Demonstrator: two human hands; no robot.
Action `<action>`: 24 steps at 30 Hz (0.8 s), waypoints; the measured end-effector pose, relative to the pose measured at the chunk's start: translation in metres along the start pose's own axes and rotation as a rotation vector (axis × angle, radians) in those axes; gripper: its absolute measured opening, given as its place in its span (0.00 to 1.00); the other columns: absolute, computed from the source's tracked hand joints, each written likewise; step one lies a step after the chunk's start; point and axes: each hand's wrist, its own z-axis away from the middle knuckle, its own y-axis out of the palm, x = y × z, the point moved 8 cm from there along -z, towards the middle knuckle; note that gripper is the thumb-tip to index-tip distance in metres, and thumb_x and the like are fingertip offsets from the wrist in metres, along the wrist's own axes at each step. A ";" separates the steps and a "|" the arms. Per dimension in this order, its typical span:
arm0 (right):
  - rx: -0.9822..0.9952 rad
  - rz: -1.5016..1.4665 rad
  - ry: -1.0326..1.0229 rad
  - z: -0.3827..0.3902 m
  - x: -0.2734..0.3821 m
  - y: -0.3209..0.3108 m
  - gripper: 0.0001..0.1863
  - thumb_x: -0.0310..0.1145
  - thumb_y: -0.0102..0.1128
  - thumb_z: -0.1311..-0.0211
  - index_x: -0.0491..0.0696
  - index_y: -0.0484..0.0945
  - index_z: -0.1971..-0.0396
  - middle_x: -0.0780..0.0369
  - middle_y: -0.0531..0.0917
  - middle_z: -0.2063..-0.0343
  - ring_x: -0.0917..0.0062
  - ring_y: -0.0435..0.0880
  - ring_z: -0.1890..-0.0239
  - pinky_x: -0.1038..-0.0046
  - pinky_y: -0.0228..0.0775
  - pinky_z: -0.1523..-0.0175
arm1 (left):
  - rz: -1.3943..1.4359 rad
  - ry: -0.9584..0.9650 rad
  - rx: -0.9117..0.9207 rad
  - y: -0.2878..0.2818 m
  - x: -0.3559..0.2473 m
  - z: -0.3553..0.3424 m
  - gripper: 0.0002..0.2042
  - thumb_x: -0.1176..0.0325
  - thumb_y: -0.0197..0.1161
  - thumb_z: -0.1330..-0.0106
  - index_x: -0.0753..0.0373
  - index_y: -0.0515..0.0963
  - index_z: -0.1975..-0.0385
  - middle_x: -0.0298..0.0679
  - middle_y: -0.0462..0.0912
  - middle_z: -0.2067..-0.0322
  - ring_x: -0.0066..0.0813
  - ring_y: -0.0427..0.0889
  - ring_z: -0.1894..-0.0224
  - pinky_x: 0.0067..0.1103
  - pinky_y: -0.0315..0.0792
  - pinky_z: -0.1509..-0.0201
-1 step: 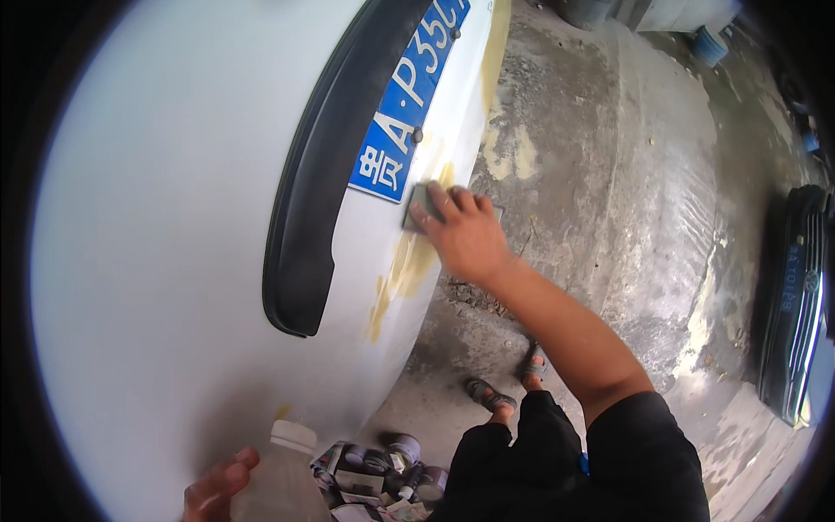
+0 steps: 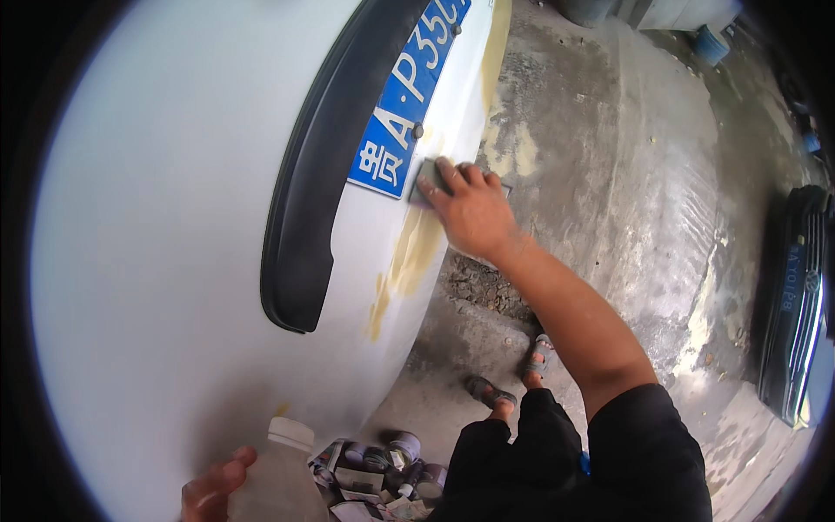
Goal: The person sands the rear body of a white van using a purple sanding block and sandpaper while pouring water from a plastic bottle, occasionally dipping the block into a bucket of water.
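My right hand presses a flat grey-green piece of sandpaper against a white car body panel. Its fingers lie bent over the sheet, beside the lower corner of a blue licence plate. Below the sheet, a patch of yellowish filler runs along the panel's edge. At the bottom left, my left hand is closed around a cloudy plastic bottle with a white cap. The bottle's lower part is cut off by the picture's edge, and part of the left hand is hidden.
A long black trim piece sits on the panel beside the plate. Several cans and tins stand on the ground near my feet. The concrete floor is rough and stained. Another car's front is at the far right, a blue bucket farther back.
My right hand and the sandpaper have slid a short way up along the panel's edge, away from me. The left hand and bottle have hardly moved.
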 end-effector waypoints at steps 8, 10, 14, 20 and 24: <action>-0.027 0.041 -0.039 0.045 0.054 0.016 0.24 0.37 0.54 0.41 0.55 0.75 0.43 0.50 0.70 0.41 0.56 0.72 0.45 0.53 0.66 0.45 | 0.056 -0.012 -0.163 -0.004 -0.002 -0.001 0.30 0.67 0.62 0.41 0.69 0.64 0.39 0.55 0.66 0.36 0.47 0.72 0.37 0.39 0.70 0.35; 0.018 0.026 0.024 0.020 0.024 0.003 0.23 0.37 0.51 0.39 0.56 0.74 0.41 0.53 0.70 0.40 0.59 0.71 0.44 0.54 0.65 0.45 | 0.072 -0.006 -0.221 -0.006 0.000 -0.002 0.29 0.66 0.63 0.43 0.68 0.66 0.41 0.54 0.67 0.37 0.47 0.73 0.39 0.39 0.71 0.36; 0.036 0.028 0.220 -0.013 -0.025 0.003 0.22 0.39 0.48 0.35 0.56 0.74 0.42 0.55 0.70 0.40 0.60 0.72 0.45 0.54 0.65 0.46 | 0.144 0.033 -0.381 -0.002 0.002 -0.012 0.27 0.64 0.64 0.45 0.64 0.70 0.43 0.52 0.68 0.38 0.46 0.74 0.41 0.39 0.73 0.38; -0.025 0.040 0.042 0.038 0.038 0.020 0.24 0.38 0.51 0.38 0.57 0.73 0.40 0.52 0.68 0.38 0.57 0.71 0.44 0.53 0.66 0.48 | -0.219 0.295 -0.465 0.015 0.029 -0.013 0.33 0.56 0.72 0.45 0.50 0.66 0.39 0.45 0.66 0.38 0.49 0.68 0.37 0.41 0.72 0.36; 0.116 0.015 0.245 -0.022 -0.035 0.000 0.25 0.34 0.47 0.36 0.56 0.71 0.38 0.52 0.66 0.36 0.59 0.70 0.44 0.54 0.61 0.43 | -0.433 0.609 -0.581 0.067 0.057 -0.051 0.41 0.59 0.78 0.50 0.52 0.59 0.38 0.49 0.64 0.38 0.54 0.69 0.38 0.43 0.70 0.36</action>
